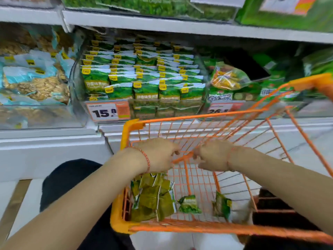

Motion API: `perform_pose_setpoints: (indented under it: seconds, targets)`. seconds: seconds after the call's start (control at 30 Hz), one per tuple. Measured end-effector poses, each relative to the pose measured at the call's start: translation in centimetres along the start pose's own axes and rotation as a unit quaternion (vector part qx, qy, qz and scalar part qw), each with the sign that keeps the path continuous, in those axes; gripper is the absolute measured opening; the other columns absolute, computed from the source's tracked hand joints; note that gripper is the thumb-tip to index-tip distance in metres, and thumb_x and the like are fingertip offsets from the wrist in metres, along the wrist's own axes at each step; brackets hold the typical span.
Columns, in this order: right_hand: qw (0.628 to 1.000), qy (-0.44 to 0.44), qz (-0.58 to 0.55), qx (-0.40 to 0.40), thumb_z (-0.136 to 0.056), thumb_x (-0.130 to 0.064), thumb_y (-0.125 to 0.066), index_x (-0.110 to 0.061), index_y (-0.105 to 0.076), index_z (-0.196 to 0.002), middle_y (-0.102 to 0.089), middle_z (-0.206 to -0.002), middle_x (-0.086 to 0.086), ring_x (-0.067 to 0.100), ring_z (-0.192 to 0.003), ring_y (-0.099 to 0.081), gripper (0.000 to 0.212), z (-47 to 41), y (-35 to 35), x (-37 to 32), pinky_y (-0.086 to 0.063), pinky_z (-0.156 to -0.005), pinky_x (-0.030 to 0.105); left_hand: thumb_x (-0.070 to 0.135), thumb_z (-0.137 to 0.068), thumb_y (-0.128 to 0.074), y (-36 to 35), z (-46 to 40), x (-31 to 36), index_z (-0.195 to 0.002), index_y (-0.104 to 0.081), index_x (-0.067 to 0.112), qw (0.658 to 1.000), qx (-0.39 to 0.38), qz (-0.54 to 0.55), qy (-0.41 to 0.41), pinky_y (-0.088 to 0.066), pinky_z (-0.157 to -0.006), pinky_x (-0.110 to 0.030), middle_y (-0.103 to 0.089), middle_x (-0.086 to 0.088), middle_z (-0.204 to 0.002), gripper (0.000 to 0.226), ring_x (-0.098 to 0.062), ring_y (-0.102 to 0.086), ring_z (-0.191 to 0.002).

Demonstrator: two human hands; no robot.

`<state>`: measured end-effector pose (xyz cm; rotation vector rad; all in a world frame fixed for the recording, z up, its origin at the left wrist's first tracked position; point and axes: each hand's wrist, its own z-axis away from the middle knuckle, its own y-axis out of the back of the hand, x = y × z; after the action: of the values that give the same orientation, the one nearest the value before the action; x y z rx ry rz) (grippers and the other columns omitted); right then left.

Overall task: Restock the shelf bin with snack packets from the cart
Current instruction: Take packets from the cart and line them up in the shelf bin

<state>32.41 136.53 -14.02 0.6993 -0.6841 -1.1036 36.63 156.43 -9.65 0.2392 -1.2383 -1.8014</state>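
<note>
Snack packets: green foil, crumpled, heaped loosely in the cart's near-left corner; two more lie apart along its near edge.
Cart: orange wire basket, drawn up against the shelf.
Shelf bin: clear-fronted, packed with upright rows of green packets.

Reached both hands, left hand and right hand, into the orange cart above loose green snack packets, facing the packed shelf bin.
</note>
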Motion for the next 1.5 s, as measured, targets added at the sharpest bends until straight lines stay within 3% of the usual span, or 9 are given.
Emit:
perform_pose_setpoints:
  seconds: [0.07, 0.2, 0.33, 0.47, 0.63, 0.97, 1.07, 1.27, 1.5]
  targets:
    - [0.993, -0.005, 0.030, -0.113, -0.095, -0.044, -0.048, -0.018, -0.053, -0.126, -0.062, -0.119, 0.006, 0.027, -0.107, -0.060, 0.041, -0.3, -2.7, 0.4, -0.051, -0.088, 0.040, 0.014, -0.097, -0.047, -0.5, -0.6, 1.0, -0.125, -0.055, 0.001, 0.987, -0.109, -0.099, 0.069, -0.049, -0.080, -0.031, -0.056, -0.014, -0.132, 0.032, -0.027, -0.055, -0.119]
    - [0.989, 0.013, 0.024, -0.146, -0.094, -0.049, -0.050, -0.018, -0.043, -0.139, -0.054, -0.132, 0.007, 0.028, -0.116, -0.054, 0.056, -1.7, -5.6, -0.2, -0.049, -0.091, 0.040, 0.026, -0.087, -0.067, -2.9, -3.9, 3.0, -0.132, -0.051, 0.007, 0.938, -0.253, -0.236, 0.034, -0.050, -0.088, -0.040, -0.053, -0.010, -0.133, 0.052, -0.029, -0.057, -0.114]
    - [0.971, 0.061, -0.067, -0.220, -0.086, -0.054, -0.060, -0.020, -0.024, -0.149, -0.043, -0.144, 0.007, 0.028, -0.125, -0.047, 0.081, -3.1, -6.8, -2.9, -0.043, -0.092, 0.036, 0.052, -0.086, -0.060, -6.4, -6.6, 3.4, -0.137, -0.046, 0.014, 0.916, -0.334, -0.219, 0.042, -0.045, -0.082, -0.039, -0.047, -0.006, -0.139, 0.066, -0.028, -0.051, -0.120]
    - [0.969, 0.110, 0.039, -0.218, -0.079, -0.064, -0.060, -0.013, -0.020, -0.149, -0.050, -0.133, 0.011, 0.030, -0.106, -0.057, 0.095, -3.9, -9.1, -5.6, -0.047, -0.073, 0.035, 0.063, -0.084, -0.054, -9.4, -7.7, 3.9, -0.135, -0.045, 0.012, 0.926, -0.294, -0.239, 0.004, -0.043, -0.090, -0.041, -0.052, -0.009, -0.132, 0.073, -0.030, -0.051, -0.120]
    - [0.978, 0.144, 0.077, -0.127, -0.090, -0.043, -0.056, -0.006, -0.038, -0.135, -0.059, -0.104, 0.012, 0.024, -0.071, -0.050, 0.061, -4.0, -10.0, -5.7, -0.033, -0.047, 0.028, 0.058, -0.082, -0.061, -12.3, -7.9, 3.2, -0.138, -0.035, 0.007, 0.911, -0.226, -0.342, -0.051, -0.040, -0.092, -0.043, -0.048, -0.007, -0.131, 0.079, -0.030, -0.050, -0.118]
    - [0.973, 0.062, -0.192, -0.109, -0.077, -0.042, -0.075, -0.011, -0.045, -0.130, -0.055, -0.118, 0.008, 0.027, -0.106, -0.053, 0.069, -3.2, -4.9, -3.2, -0.038, -0.076, 0.028, 0.035, -0.077, -0.073, -10.5, -8.1, 2.0, -0.111, -0.059, 0.007, 0.954, -0.251, -0.165, -0.022, -0.051, -0.071, -0.032, -0.056, -0.005, -0.094, 0.045, -0.021, -0.055, -0.082]
    - [0.894, 0.005, -0.434, -0.110, -0.077, -0.036, -0.078, -0.012, -0.056, -0.111, -0.059, -0.092, 0.000, 0.018, -0.082, -0.059, 0.047, -1.3, -3.3, -1.4, -0.050, -0.065, 0.024, 0.036, -0.073, -0.076, -8.0, -8.1, 1.4, -0.090, -0.061, 0.009, 0.977, -0.207, -0.044, 0.015, -0.050, -0.063, -0.031, -0.057, -0.004, -0.084, 0.036, -0.018, -0.054, -0.071]
    - [0.568, -0.047, -0.819, 0.064, -0.089, -0.018, -0.062, -0.007, -0.059, -0.113, -0.070, -0.087, 0.007, 0.012, -0.068, -0.069, 0.026, 3.5, 0.2, 0.0, -0.047, -0.042, 0.014, 0.030, -0.067, -0.082, -2.5, -6.8, 1.2, -0.101, -0.066, 0.018, 0.963, 0.020, 0.268, 0.015, -0.053, -0.081, -0.032, -0.068, -0.001, -0.096, 0.039, -0.019, -0.064, -0.091]
    - [0.393, -0.045, -0.897, 0.197, -0.088, -0.028, -0.062, -0.014, -0.060, -0.106, -0.062, -0.106, 0.008, 0.022, -0.089, -0.065, 0.023, 4.5, 1.7, -1.1, -0.059, -0.075, 0.030, 0.026, -0.069, -0.082, -1.6, -5.0, 2.1, -0.119, -0.053, 0.022, 0.921, 0.098, 0.378, 0.000, -0.050, -0.077, -0.024, -0.062, 0.000, -0.113, 0.058, -0.013, -0.060, -0.097]
